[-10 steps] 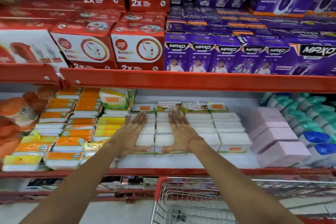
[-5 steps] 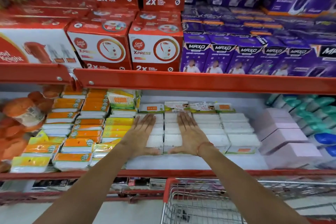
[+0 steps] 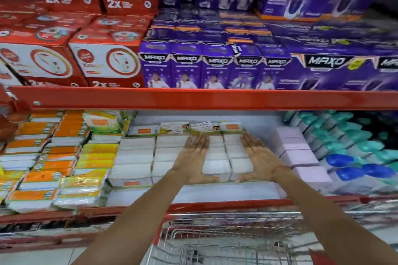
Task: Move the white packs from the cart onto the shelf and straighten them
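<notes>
**Both hands flat on the white packs**

Nearest, a wire cart [image 3: 226, 241] stands against the shelf [image 3: 193, 205], whose red front edge runs left to right. On the shelf, white packs [image 3: 137, 157] lie in rows at the middle, orange and yellow packs [image 3: 53, 161] toward the left end, pale pink blocks [image 3: 299, 153] toward the right. The left hand [image 3: 191, 159] and right hand [image 3: 258, 157] rest palm-down on the packs, fingers stretched toward the back, gripping nothing. Above, an upper shelf [image 3: 193, 99] carries red boxes [image 3: 103, 62] and purple boxes [image 3: 215, 66].
</notes>
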`<state>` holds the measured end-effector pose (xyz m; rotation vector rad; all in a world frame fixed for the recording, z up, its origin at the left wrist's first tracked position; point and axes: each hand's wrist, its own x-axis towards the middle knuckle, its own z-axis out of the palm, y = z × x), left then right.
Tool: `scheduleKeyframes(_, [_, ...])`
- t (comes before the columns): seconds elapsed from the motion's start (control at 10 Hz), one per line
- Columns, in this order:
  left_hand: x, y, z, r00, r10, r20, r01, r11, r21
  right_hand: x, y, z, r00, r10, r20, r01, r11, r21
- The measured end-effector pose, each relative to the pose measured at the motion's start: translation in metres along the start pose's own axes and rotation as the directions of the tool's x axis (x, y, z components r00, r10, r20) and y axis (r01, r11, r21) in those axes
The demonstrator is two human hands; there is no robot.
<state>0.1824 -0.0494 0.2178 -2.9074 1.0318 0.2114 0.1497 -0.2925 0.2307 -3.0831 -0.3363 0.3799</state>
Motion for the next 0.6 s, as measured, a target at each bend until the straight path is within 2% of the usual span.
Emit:
scheduleKeyframes(0.1, [0.012,0.011,0.01,1.0,-0.02,0.016,0.02,0.999,0.033,0.004,0.007,0.012,1.0,-0.004,0.004,0.003,0.999,0.037])
scheduleKeyframes(0.3, [0.012,0.008,0.019,1.0,0.001,-0.012,0.001,0.99,0.144,0.012,0.007,0.027,0.992,-0.041,-0.116,0.041,0.999,-0.001])
scheduleKeyframes(0.6, [0.005,0.022,0.007,0.995,-0.098,0.033,0.094,0.991,0.095,0.001,-0.009,0.016,0.997,0.0,-0.073,-0.009,0.994,-0.113])
